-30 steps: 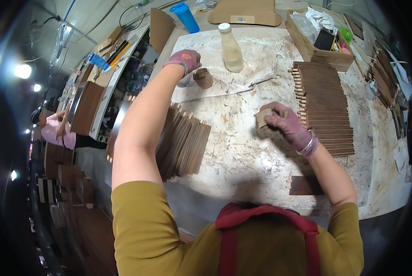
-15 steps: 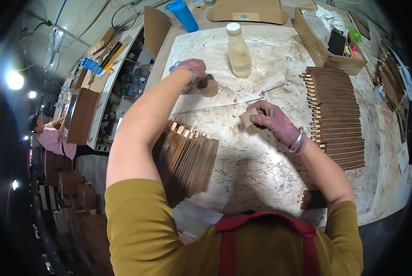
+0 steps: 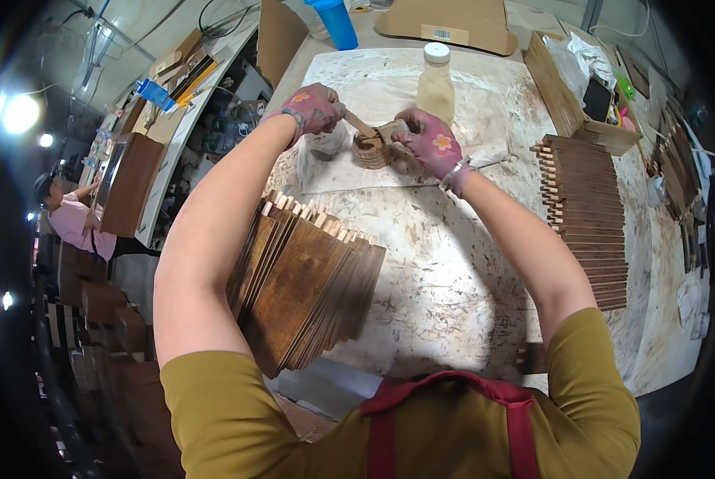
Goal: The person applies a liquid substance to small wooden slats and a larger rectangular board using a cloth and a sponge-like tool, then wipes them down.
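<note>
My left hand [image 3: 313, 109], in a pink glove with flower prints, is closed on one end of a flat tan strip [image 3: 360, 123]. The strip slants down to the mouth of a small ribbed brown cup [image 3: 372, 154]. On the cup's other side my right hand [image 3: 429, 141], gloved alike, pinches a small tan flat piece [image 3: 391, 128] at the rim. What the strip and the piece are made of I cannot make out. Beneath my left hand lies a crumpled whitish thing [image 3: 326, 145]. A white-capped bottle of pale liquid [image 3: 436, 88] stands behind my right hand.
Dark brown wooden slats with pale pegged ends form a stack [image 3: 305, 279] by my left forearm and another [image 3: 587, 215] at the right. A cardboard box [image 3: 555, 88] of odds and ends sits far right, a blue cup [image 3: 337, 24] far left. A person in pink [image 3: 78, 215] works leftward.
My right hand has moved up and left to the brown cup with its tan piece. My left hand has lifted slightly left, and the strip now shows. The whole view has shifted somewhat.
</note>
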`<move>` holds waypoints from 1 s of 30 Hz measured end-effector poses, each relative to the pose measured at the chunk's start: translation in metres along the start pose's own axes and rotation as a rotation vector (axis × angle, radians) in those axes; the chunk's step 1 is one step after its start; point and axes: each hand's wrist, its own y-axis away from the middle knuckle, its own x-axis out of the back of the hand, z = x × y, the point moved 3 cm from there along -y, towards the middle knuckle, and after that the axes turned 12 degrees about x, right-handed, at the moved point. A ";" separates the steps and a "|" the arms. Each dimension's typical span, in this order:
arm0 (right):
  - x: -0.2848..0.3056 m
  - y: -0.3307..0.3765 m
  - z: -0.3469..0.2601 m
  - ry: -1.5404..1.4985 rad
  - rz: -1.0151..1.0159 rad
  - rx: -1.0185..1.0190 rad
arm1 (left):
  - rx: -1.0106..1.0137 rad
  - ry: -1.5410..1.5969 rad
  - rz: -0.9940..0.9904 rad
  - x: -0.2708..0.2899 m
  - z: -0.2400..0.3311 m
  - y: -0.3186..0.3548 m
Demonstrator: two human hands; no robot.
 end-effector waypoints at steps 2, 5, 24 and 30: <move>-0.010 -0.008 0.001 0.077 -0.012 -0.037 | 0.009 0.020 0.011 0.005 0.004 0.007; -0.026 -0.015 0.003 0.082 -0.031 -0.097 | 0.012 0.073 0.006 0.007 0.006 0.018; -0.039 -0.035 0.044 -0.144 0.043 -0.231 | -0.120 -0.228 0.191 0.003 0.007 0.028; -0.036 -0.018 0.047 -0.856 0.070 -0.397 | -0.173 -0.237 0.230 0.004 0.000 0.026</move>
